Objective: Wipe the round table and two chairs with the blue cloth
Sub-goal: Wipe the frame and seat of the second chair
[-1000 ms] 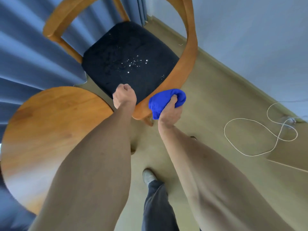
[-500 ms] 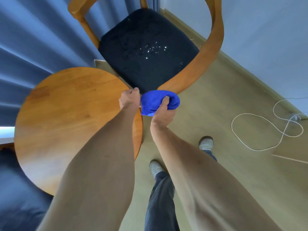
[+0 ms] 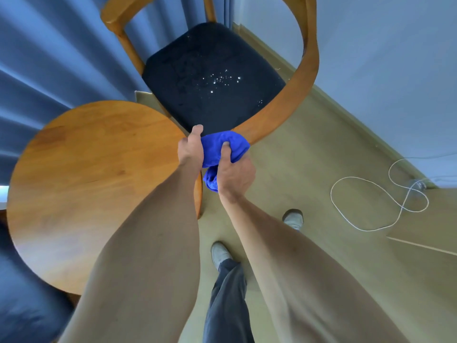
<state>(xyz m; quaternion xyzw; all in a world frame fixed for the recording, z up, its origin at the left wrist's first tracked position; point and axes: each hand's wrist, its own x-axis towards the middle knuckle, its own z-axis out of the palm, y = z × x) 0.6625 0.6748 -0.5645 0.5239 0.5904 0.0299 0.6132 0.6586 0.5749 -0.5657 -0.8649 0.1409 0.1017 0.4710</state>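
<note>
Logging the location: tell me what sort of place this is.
Probably a room in a home: a round wooden table and cushioned chair stand by blue curtains, with a white cable on the floor.

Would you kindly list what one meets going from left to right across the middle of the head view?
Blue curtain → round table → left hand → blue cloth → right hand → white cable.

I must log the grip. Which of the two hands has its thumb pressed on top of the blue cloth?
The right hand: its thumb lies on top of the blue cloth. The left hand holds the cloth's left side, thumb beside it.
</note>
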